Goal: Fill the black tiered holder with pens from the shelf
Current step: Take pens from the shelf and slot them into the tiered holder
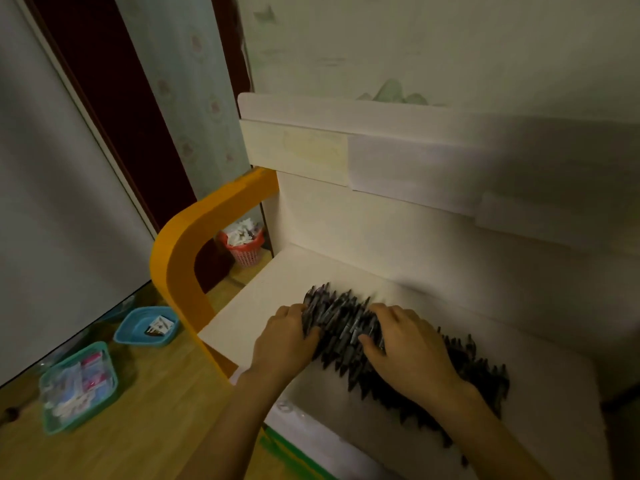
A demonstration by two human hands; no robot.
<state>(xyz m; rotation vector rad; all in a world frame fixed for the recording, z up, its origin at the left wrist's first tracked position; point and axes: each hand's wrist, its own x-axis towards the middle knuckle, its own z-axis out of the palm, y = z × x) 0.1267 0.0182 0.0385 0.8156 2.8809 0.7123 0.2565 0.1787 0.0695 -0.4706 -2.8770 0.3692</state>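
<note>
A long heap of dark pens (pixel 343 317) lies on the white shelf (pixel 263 306), running from the middle toward the lower right. My left hand (pixel 282 339) grips the left end of the heap, its fingers curled around a bunch of pens. My right hand (pixel 408 351) lies on top of the heap just to the right, with its fingers and thumb curled around more pens. The pens under and behind my right wrist are partly hidden. No black tiered holder shows in this view.
An orange curved bracket (pixel 180 258) frames the shelf's left side. On the wooden desk (pixel 149 410) below stand a blue tray (pixel 145 327) and a teal basket (pixel 78 386) of small items. A pink bin (pixel 244 245) sits behind. White back panels rise behind the shelf.
</note>
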